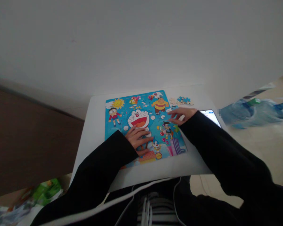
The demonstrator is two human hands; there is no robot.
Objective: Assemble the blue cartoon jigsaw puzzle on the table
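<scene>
A jigsaw puzzle [138,117] with cartoon figures on a blue ground lies flat on the small white table. My left hand [138,139] rests on its lower middle, palm down, with the fingers spread and nothing held. Over the puzzle's right edge is my right hand [181,115], its fingers pointing left and slightly bent. Index finger and thumb are apart there, and I make out no piece between them. Loose puzzle pieces [184,100], some blue and some showing pale backs, lie in a small heap just beyond my right hand.
A lit phone [210,116] lies by the table's right edge, partly under my right sleeve. The white table [94,121] stands against a pale wall. Large plastic water bottles [265,111] are on the floor at right; a brown panel [30,135] stands at left.
</scene>
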